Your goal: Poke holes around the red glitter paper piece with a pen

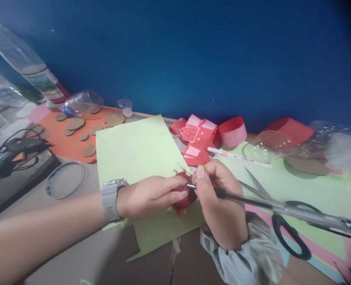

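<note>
My left hand (151, 196), with a grey watch on its wrist, grips a small red patterned piece (183, 201) between thumb and fingers. In my right hand (218, 198) is a pen (261, 204), its tip pointing left at the red piece. The pen's clear barrel stretches to the right edge of the view. Under both hands lie light green paper sheets (130, 154). Some of the red piece is hidden behind my fingers.
Black-handled scissors (291, 237) lie open at the right. Behind are red paper cutouts (200, 136), a red ring (233, 132) and a white marker (237, 155). Cardboard discs (75, 123) rest on orange paper (56, 138), near a tape roll (65, 180) and a tall bottle (29, 63).
</note>
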The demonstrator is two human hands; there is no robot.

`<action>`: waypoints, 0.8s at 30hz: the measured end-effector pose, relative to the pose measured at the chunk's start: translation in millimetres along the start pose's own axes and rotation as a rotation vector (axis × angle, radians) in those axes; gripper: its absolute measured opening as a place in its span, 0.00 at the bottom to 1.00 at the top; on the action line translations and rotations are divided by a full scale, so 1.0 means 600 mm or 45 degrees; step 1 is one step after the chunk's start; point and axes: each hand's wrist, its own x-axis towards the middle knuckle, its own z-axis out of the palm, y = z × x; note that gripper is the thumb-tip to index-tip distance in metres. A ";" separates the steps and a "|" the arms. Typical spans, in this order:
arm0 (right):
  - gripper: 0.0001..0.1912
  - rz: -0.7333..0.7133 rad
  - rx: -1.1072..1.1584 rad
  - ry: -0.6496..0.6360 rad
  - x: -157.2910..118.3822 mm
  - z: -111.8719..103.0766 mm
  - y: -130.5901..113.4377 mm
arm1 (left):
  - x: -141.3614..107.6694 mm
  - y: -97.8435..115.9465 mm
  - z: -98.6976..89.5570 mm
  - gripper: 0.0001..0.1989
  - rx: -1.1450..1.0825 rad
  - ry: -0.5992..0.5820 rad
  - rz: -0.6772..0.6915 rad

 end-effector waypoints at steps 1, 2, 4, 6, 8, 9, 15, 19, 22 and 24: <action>0.14 -0.001 0.000 -0.007 0.000 0.000 0.000 | 0.000 0.000 0.000 0.15 -0.001 -0.001 0.000; 0.14 -0.002 -0.001 -0.014 0.000 0.000 0.000 | 0.000 0.001 0.000 0.15 -0.002 -0.002 0.000; 0.14 -0.007 -0.010 -0.011 -0.001 0.000 0.000 | 0.000 0.001 0.000 0.15 -0.003 -0.003 -0.003; 0.14 -0.021 -0.024 0.009 -0.001 0.000 0.000 | 0.000 0.002 0.000 0.14 -0.001 -0.004 -0.008; 0.13 -0.024 -0.019 0.009 -0.001 0.000 0.000 | -0.001 0.002 0.000 0.14 0.000 -0.007 -0.013; 0.13 -0.022 -0.013 0.002 -0.001 0.000 0.000 | -0.001 0.002 0.000 0.14 0.000 -0.007 -0.009; 0.13 -0.014 -0.027 0.006 0.000 0.002 -0.001 | -0.002 -0.001 0.002 0.14 -0.012 -0.007 0.003; 0.13 -0.012 -0.021 0.010 0.000 0.002 -0.001 | -0.001 -0.001 0.002 0.14 -0.018 0.000 0.015; 0.14 -0.006 -0.011 0.012 -0.001 0.001 0.000 | -0.001 0.000 0.001 0.14 -0.014 0.002 0.010; 0.14 0.011 0.031 0.013 -0.001 0.000 -0.001 | 0.000 0.000 0.001 0.14 -0.025 -0.001 0.014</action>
